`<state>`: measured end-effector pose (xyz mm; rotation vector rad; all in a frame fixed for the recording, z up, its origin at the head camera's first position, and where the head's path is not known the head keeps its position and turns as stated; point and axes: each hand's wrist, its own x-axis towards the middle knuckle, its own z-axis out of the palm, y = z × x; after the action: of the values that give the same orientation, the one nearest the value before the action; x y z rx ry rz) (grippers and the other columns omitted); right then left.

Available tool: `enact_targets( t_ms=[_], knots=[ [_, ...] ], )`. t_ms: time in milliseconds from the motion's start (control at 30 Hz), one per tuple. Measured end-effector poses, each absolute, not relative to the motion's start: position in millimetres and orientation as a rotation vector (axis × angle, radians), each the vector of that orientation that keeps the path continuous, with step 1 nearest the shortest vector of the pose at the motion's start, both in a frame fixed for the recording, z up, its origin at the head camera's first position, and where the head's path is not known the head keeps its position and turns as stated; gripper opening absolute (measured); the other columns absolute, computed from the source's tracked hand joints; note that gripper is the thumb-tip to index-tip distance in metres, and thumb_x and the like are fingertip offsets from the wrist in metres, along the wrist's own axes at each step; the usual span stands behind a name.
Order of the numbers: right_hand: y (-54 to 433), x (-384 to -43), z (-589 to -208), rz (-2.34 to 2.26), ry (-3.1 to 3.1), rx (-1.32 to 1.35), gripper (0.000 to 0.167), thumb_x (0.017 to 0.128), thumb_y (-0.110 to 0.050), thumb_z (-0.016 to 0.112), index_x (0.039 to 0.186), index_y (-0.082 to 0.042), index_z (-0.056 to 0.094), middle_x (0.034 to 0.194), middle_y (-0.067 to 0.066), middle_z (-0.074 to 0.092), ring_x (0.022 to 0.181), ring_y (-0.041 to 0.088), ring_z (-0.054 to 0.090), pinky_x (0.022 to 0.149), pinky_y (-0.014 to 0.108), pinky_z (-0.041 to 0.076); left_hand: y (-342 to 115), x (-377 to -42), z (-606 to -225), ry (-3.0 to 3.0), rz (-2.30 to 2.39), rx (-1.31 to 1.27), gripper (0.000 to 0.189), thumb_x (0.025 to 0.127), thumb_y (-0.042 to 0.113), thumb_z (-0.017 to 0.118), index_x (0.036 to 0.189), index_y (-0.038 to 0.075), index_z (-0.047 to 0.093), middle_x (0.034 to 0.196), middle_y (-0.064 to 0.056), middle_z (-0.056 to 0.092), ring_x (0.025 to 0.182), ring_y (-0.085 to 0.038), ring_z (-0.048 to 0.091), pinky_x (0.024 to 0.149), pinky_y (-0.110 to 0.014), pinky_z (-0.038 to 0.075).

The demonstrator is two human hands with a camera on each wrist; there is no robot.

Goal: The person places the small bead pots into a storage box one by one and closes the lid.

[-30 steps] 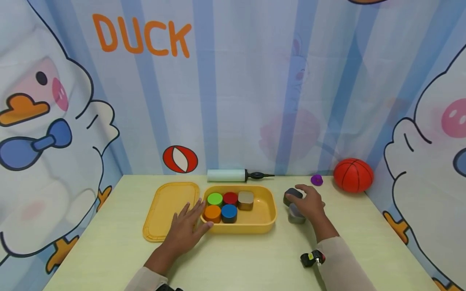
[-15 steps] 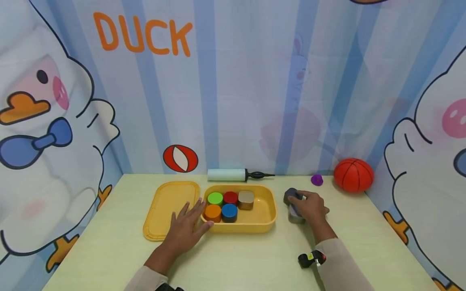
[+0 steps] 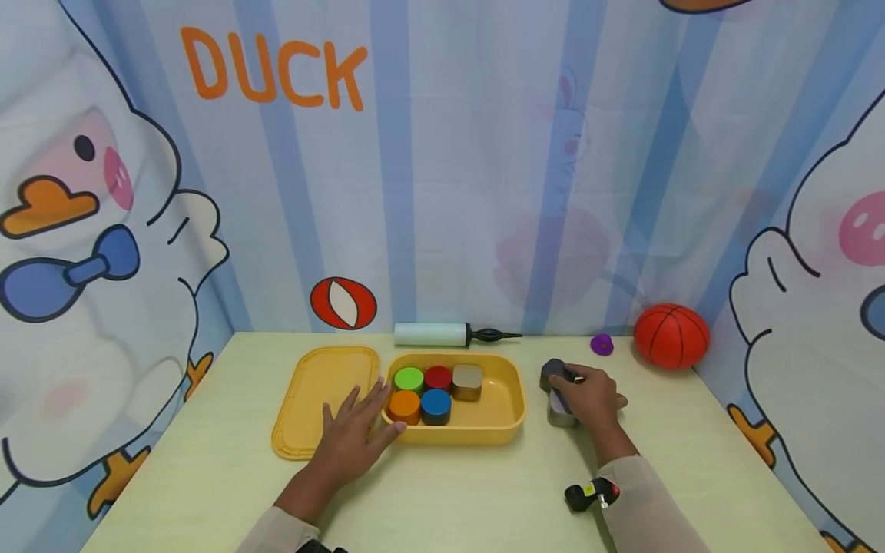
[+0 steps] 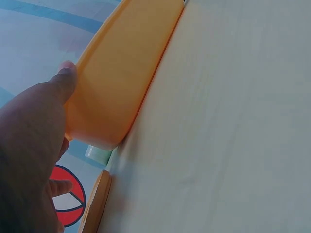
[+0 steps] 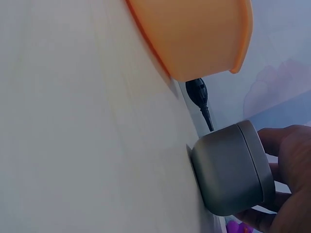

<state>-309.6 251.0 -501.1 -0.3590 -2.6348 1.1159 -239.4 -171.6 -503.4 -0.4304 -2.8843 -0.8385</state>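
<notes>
My left hand (image 3: 351, 436), fingers straight and spread, rests against the left end of a yellow box (image 3: 452, 434); its thumb lies at the front rim. Inside the box stand small tins: green (image 3: 409, 379), red (image 3: 438, 378), gold (image 3: 467, 379), orange (image 3: 404, 406) and blue (image 3: 435, 405). To the right of the box, my right hand (image 3: 594, 399) pinches a dark grey angular tin (image 3: 551, 371) at its right side with thumb and forefinger. A silver-grey lidded tin (image 5: 226, 170) stands just in front of it, partly covered by this hand in the head view.
The yellow lid (image 3: 321, 399) lies flat left of the box. Behind the box is a pale hand pump (image 3: 432, 334) with a black nozzle. A small purple object (image 3: 602, 344) and a red basketball (image 3: 671, 336) sit at the back right, before a printed curtain (image 3: 456, 169).
My right hand has turned slightly and come lower, its thumb and forefinger closer together at the dark tin's right side. The left hand and the box stay put.
</notes>
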Motion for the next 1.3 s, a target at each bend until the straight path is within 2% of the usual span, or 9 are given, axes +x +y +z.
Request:
enact_targets(
  t_ms=[167, 300, 433, 700, 933, 1300],
  knots=[
    [250.4, -309.5, -500.2, 1.156, -2.561, -0.277, 0.056, 0.097, -0.039, 0.079, 0.142, -0.006, 0.073, 0.129, 0.026, 0.078, 0.13, 0.051, 0.066, 0.112, 0.07, 0.039, -171.8, -239.7, -503.7, -2.885, -0.834, -0.427, 0.077, 0.108, 0.066, 0.055, 0.172, 0.028, 0.036, 0.18, 0.001, 0.032, 0.169, -0.047, 0.021, 0.123, -0.09, -0.002],
    [249.2, -309.1, -497.1, 1.193, -2.489, -0.21, 0.055, 0.099, -0.036, 0.079, 0.143, -0.004, 0.071, 0.129, 0.027, 0.077, 0.125, 0.048, 0.072, 0.114, 0.065, 0.049, -172.1, -240.3, -505.2, -2.879, -0.838, -0.426, 0.077, 0.107, 0.066, 0.055, 0.172, 0.028, 0.036, 0.18, 0.001, 0.033, 0.169, -0.047, 0.022, 0.123, -0.09, -0.002],
    [245.7, -308.9, -494.7, 1.213, -2.437, -0.122, 0.052, 0.1, -0.03, 0.08, 0.142, -0.001, 0.071, 0.133, 0.028, 0.075, 0.126, 0.047, 0.072, 0.117, 0.062, 0.051, -171.8, -241.5, -507.5, -2.877, -0.842, -0.432, 0.078, 0.107, 0.066, 0.055, 0.172, 0.028, 0.036, 0.18, 0.001, 0.033, 0.169, -0.046, 0.022, 0.123, -0.09, -0.001],
    [228.9, -304.4, -489.4, 1.182, -2.238, 0.149, 0.044, 0.092, -0.013, 0.089, 0.13, 0.004, 0.077, 0.128, 0.028, 0.078, 0.118, 0.047, 0.076, 0.111, 0.06, 0.056, -172.1, -241.2, -507.6, -2.872, -0.838, -0.436, 0.078, 0.107, 0.067, 0.055, 0.172, 0.028, 0.036, 0.18, 0.001, 0.033, 0.169, -0.047, 0.023, 0.123, -0.09, 0.0],
    [212.3, -298.0, -484.5, 1.098, -2.163, 0.319, 0.041, 0.088, -0.009, 0.092, 0.125, 0.004, 0.079, 0.123, 0.026, 0.08, 0.111, 0.045, 0.079, 0.105, 0.062, 0.058, -173.1, -241.7, -507.5, -2.878, -0.838, -0.435, 0.078, 0.107, 0.066, 0.055, 0.173, 0.028, 0.035, 0.18, 0.001, 0.032, 0.169, -0.046, 0.022, 0.124, -0.09, 0.0],
    [195.0, -289.5, -481.6, 1.074, -2.233, 0.562, 0.041, 0.089, -0.009, 0.09, 0.127, 0.002, 0.08, 0.128, 0.024, 0.079, 0.121, 0.046, 0.076, 0.105, 0.062, 0.059, -173.8, -242.8, -508.8, -2.886, -0.846, -0.431, 0.079, 0.107, 0.067, 0.054, 0.173, 0.029, 0.034, 0.181, 0.002, 0.03, 0.17, -0.046, 0.02, 0.125, -0.088, 0.0]
  ],
)
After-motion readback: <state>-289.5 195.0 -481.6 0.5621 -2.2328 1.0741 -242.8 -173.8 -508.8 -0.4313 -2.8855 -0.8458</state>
